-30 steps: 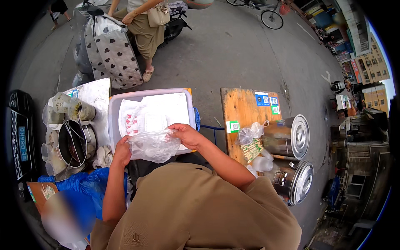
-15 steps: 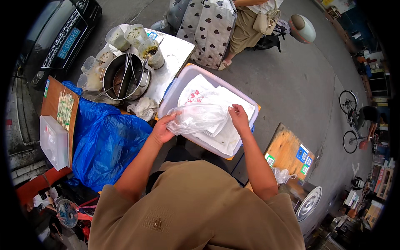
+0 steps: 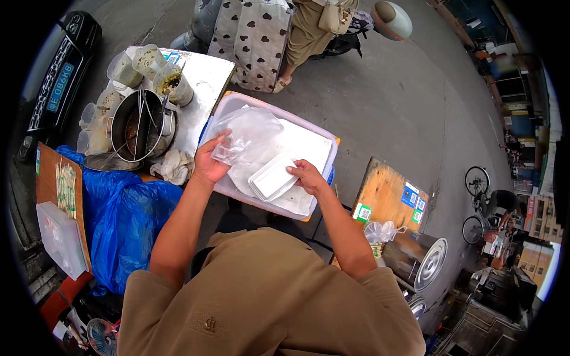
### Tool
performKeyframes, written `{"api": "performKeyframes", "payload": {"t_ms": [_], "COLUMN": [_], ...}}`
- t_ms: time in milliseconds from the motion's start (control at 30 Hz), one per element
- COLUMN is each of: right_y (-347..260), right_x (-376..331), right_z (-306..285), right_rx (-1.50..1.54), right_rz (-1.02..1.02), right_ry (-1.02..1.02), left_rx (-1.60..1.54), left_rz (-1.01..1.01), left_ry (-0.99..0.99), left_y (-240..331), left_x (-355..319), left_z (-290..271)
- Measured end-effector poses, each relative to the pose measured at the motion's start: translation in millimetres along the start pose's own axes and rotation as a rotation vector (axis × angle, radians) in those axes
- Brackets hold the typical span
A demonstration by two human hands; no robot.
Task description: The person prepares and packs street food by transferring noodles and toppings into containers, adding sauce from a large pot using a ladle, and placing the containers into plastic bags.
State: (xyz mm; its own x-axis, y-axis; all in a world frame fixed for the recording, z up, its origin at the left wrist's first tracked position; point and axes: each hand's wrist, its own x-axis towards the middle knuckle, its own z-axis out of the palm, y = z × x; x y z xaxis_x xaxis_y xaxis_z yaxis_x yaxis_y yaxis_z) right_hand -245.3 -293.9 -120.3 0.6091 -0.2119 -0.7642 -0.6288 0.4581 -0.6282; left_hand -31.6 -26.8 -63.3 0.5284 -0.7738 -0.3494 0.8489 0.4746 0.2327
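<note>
A thin clear plastic bag (image 3: 254, 126) hangs from my left hand (image 3: 210, 159), its fingers closed on the bag's near edge. The bag spreads over the far left part of a pale plastic tub (image 3: 328, 159). My right hand (image 3: 305, 176) grips the right end of a small white takeout tray (image 3: 271, 179) between thumb and fingers. The tray is tilted and sits low over the tub, close to the bag but apart from my left hand. White paper or cloth (image 3: 304, 144) lies in the tub under both things.
Left of the tub stand a divided metal pot (image 3: 141, 127), plastic containers of seasoning (image 3: 173, 84) and a crumpled cloth (image 3: 174, 167). A blue plastic bag (image 3: 127, 222) hangs nearer me. At right are a wooden board (image 3: 389, 196) and a metal canister (image 3: 415, 258). A person sits on a scooter beyond.
My right hand has taken hold of the white tray and tilted it up. The bag, bunched over the tray before, is now spread out to the left. The whole view has shifted.
</note>
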Motion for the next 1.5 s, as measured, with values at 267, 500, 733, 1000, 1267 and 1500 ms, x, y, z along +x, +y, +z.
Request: {"api": "performKeyframes", "payload": {"t_ms": [267,500,733,1000,1267,1500], "right_y": [7,-11,-23,1,141,312], "right_x": [-77,-94,-9,14,-124,-202], "right_z": [-16,-7,11,26,-68,-254], "right_rx": [0.221,0.351,0.409,-0.271,-0.166,0.126], "right_rz": [-0.052,-0.162,-0.219,-0.365,-0.437,-0.06], "right_ry": [-0.005,0.075,0.168,0.539,0.764,1.497], "left_rx": [-0.065,0.028,0.107,1.858,1.424,1.463], "left_rz": [-0.237,-0.306,-0.189,0.391,0.031,0.193], "left_ry": [0.06,0.235,0.258,0.085,0.639,0.458], "left_y": [-82,-116,-97,-86,-104,-92], "left_x": [65,53,30,23,-5,-8], "left_z": [-42,-57,-53,-55,-105,-70]}}
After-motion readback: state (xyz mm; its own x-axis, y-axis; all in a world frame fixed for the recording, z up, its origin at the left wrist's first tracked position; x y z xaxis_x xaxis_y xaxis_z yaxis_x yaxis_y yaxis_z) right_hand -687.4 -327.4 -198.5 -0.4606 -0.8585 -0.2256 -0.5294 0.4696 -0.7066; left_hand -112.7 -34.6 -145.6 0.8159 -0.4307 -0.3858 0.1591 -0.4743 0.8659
